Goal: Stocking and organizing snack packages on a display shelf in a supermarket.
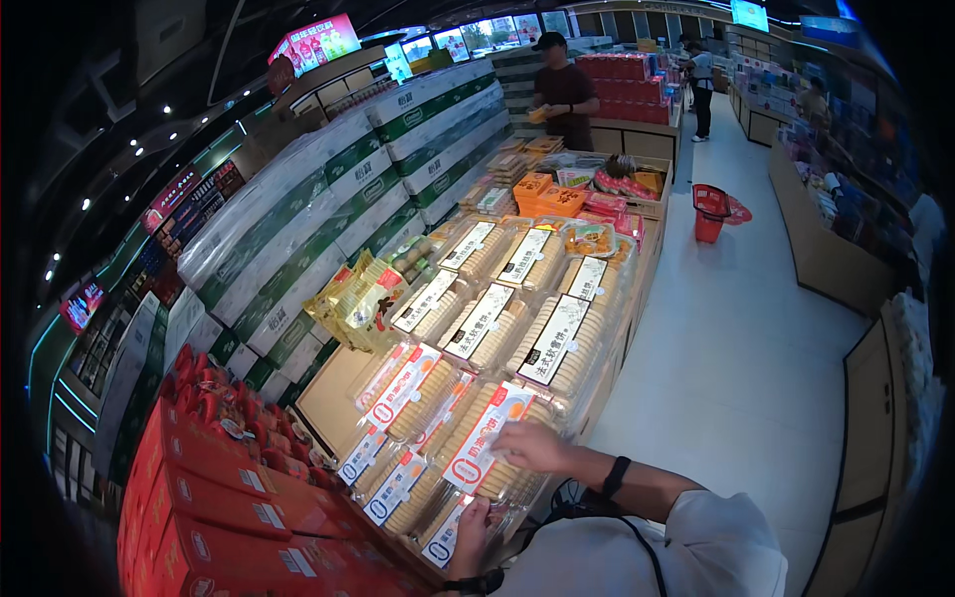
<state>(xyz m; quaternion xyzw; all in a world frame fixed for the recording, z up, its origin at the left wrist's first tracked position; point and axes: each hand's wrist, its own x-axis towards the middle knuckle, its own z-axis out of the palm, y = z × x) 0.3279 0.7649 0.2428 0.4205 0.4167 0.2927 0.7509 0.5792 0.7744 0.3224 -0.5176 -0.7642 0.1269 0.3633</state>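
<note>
A clear plastic pack of round, pale biscuits (509, 406) with a red and white label lies tilted on top of other packs at the near end of the display. My left hand (472, 535) is closed at its near edge, thumb upward, the other fingers mostly hidden. On its right side, my right hand (535, 446) rests with curled fingers gripping the lid's edge. Blue-and-white labelled biscuit packs (400, 488) lie to the left and beneath. Just beyond are several packs with white-and-black labels (559, 340).
Red gift boxes (214, 453) stand at the near left. Wrapped green-and-white cartons (318, 214) are stacked along the left. Farther along lie orange boxes (549, 197). A red basket (709, 211) stands on the aisle floor (686, 328). Another person (565, 95) stands at the far end.
</note>
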